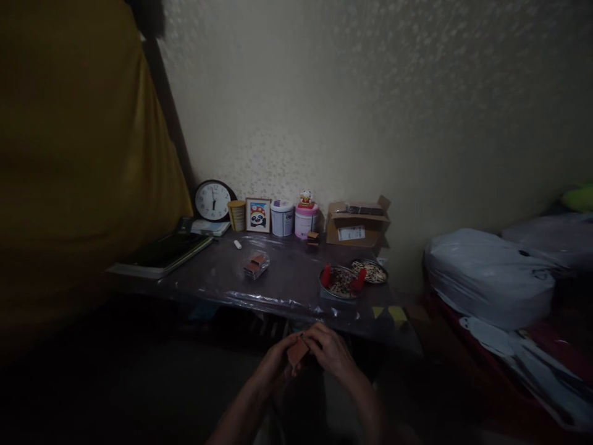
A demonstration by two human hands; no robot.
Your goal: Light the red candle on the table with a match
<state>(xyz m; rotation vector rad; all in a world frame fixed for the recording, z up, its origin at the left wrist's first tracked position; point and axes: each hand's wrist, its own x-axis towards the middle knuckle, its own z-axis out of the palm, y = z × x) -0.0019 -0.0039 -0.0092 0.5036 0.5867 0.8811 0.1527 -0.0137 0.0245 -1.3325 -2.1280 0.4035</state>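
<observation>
Both my hands meet low in the middle of the view, in front of the table's near edge. My left hand [277,363] and my right hand [332,350] are closed together around a small reddish-brown box [297,351], about matchbox size. On the dark table [296,278] lies a clear bag of similar small boxes [256,266]. A round tray [340,283] with small sticks and two red pieces sits at the table's right. Beside it is a second dish of pale sticks [370,271].
Along the wall stand a clock [213,200], a yellow tin [237,215], a framed panda picture [258,215], two tins [293,219] and an open cardboard box [357,224]. A book [162,253] lies at left. A yellow curtain [78,161] hangs left. Plastic-wrapped bundles [491,275] are at right.
</observation>
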